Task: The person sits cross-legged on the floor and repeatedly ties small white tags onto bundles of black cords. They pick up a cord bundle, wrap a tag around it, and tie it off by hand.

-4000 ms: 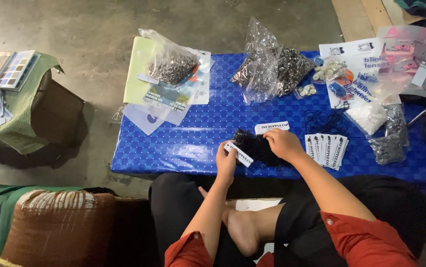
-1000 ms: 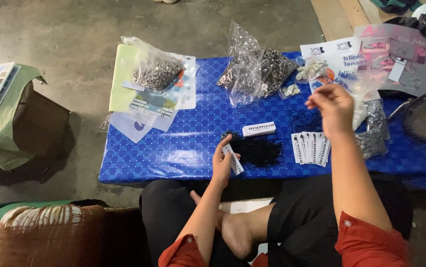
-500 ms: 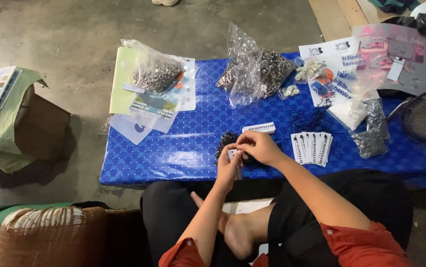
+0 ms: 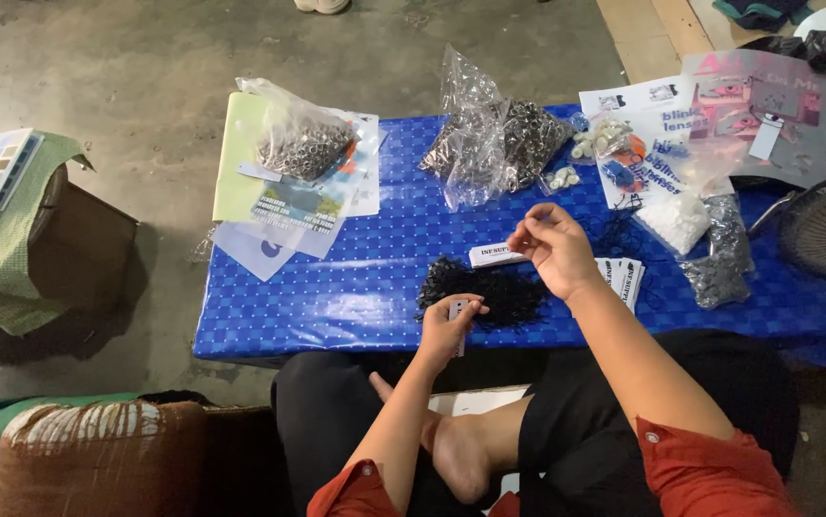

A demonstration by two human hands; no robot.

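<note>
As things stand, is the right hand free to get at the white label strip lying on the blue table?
Probably yes. The right hand hovers just beside the white label strip, with nothing lying between them; the black thread pile sits nearer the person, and the left hand holds a small tag there.

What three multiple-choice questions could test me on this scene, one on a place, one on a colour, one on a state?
1. Where does the black tangle of cords lie?
A. on the floor
B. on the table, between the hands
C. on the fan

2. What colour is the table cover?
A. blue
B. red
C. white

3. How is the left hand?
A. flat and empty
B. pinching a small white tag
C. out of view

Answers:
1 B: it sits between the left hand and the right hand.
2 A: blue checked cloth.
3 B: fingers close on the tag.
</note>
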